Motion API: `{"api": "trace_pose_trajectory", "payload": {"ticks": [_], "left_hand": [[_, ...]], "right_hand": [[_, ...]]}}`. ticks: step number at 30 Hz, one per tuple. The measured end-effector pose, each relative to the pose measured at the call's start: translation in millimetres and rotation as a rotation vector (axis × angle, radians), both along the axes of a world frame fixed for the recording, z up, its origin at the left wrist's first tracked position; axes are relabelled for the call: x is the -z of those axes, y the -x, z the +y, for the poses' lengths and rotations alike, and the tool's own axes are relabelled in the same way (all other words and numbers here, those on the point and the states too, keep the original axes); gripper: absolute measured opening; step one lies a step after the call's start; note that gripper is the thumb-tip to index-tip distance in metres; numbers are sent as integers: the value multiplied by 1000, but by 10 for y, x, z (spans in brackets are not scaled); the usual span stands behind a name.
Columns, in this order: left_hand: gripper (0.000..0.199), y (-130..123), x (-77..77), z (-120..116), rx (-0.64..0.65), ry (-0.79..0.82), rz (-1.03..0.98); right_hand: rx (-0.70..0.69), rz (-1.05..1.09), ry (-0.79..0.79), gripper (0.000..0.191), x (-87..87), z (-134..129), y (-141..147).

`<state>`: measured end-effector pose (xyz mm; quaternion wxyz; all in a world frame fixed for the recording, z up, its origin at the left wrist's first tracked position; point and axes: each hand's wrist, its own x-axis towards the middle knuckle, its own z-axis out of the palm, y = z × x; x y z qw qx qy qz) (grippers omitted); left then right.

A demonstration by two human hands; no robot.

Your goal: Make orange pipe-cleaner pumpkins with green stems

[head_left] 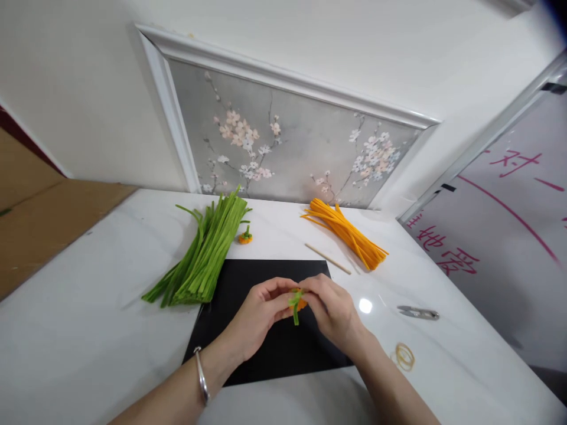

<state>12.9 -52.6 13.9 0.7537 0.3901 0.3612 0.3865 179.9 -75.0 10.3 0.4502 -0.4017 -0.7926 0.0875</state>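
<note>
Between my two hands, over a black mat [261, 360], is a small orange and green pipe-cleaner pumpkin [296, 302]. A green end of it hangs down below the fingers. The fingers of my left hand [268, 304] are closed on its left side; a silver bracelet [201, 378] circles that wrist. My right hand [330, 304] pinches the green part at the top and right. Fingers hide much of the piece. Another small orange piece with a green top [245, 236] stands on the table behind the mat.
A bundle of green pipe cleaners [212, 254] lies at the left, and an orange bundle [348, 233] at the back right. A thin wooden stick [328, 258], thread snips [419, 313] and rubber bands [404, 357] lie on the white table [110, 330]. A whiteboard [500, 206] stands at right.
</note>
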Motion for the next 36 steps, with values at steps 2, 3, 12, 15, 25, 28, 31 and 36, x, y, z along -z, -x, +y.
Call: {"api": "trace_pose_trajectory", "payload": {"ticks": [2, 3, 12, 15, 25, 28, 31, 36], "left_hand": [[14, 6, -10, 7, 20, 10, 7], [14, 10, -13, 11, 26, 11, 11], [13, 12, 23, 28, 13, -44, 77], [12, -2, 16, 12, 13, -67, 90], [10, 66, -53, 55, 65, 72, 17], [9, 100, -57, 72, 105, 67, 36], [10, 102, -69, 67, 106, 11, 74], [7, 60, -94, 42, -1, -251, 200]], "right_hand": [[26, 37, 33, 15, -6, -2, -4], [26, 46, 40, 14, -13, 1, -9], [-158, -42, 134, 27, -101, 18, -96], [-121, -103, 94, 32, -119, 4, -93], [-192, -204, -93, 33, -169, 3, -128], [-235, -179, -120, 29, -171, 7, -129], [-223, -157, -95, 26, -161, 2, -116], [-86, -103, 134, 21, -133, -13, -66]]}}
